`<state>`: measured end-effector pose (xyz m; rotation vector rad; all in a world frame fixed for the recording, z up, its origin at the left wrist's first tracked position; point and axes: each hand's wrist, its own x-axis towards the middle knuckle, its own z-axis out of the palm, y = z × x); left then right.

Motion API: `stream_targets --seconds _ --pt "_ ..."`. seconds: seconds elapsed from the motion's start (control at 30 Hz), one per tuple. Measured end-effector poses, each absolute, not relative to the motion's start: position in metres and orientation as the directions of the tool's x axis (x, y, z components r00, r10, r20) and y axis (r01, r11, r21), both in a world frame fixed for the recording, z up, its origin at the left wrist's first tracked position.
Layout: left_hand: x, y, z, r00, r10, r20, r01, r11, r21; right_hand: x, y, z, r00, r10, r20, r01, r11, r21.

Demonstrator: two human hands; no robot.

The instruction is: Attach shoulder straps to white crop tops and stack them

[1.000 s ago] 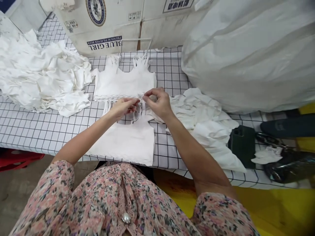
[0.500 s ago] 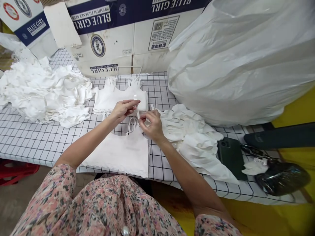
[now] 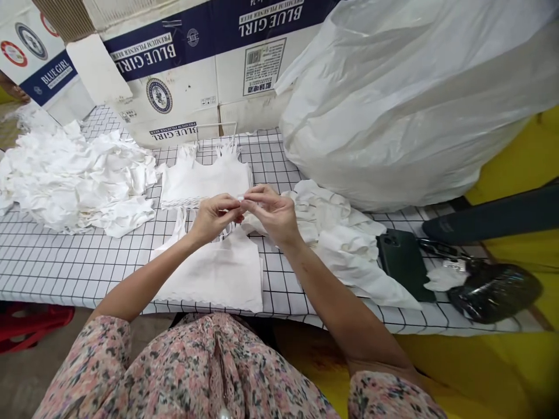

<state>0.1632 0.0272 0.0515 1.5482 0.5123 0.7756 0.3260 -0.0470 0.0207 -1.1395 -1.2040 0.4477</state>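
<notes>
A white camisole point(image 3: 213, 273) lies flat in front of me, with its straps toward the far side. Just above its right strap, my left hand point(image 3: 218, 217) and my right hand point(image 3: 275, 216) meet fingertip to fingertip. Both are closed in a pinch on the thin white strap, and a small white bit point(image 3: 240, 198) shows between the fingertips. Most of the strap is hidden behind the fingers. Beyond my hands lies a neat stack of white camisoles point(image 3: 203, 180), straps pointing away from me.
A loose heap of white garments point(image 3: 78, 180) lies left; more crumpled white cloth point(image 3: 340, 233) lies right. Behind stand a beer carton point(image 3: 179, 99) and a big white plastic bag point(image 3: 393, 116). A dark green phone point(image 3: 404, 265) and a black plastic bundle point(image 3: 495, 294) are at right.
My hands have come together; before, they were apart, stretching the strap between them. The left has come lower and the right now reaches the left's fingertips. The view has shifted slightly.
</notes>
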Motion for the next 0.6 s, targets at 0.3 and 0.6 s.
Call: stream_targets --seconds 0.3,0.6 --pt "0.140 0.008 0.065 0.706 0.671 -0.226 -0.029 0.346 0.938 0.323 -0.064 0.018 -0.037 0.434 0.900 0.893 0.419 -0.165" --pt "0.137 0.001 0.060 0.698 0.672 -0.248 -0.010 0.355 0.935 0.314 -0.076 0.001 -0.111 0.503 0.857 0.789 0.570 -0.232"
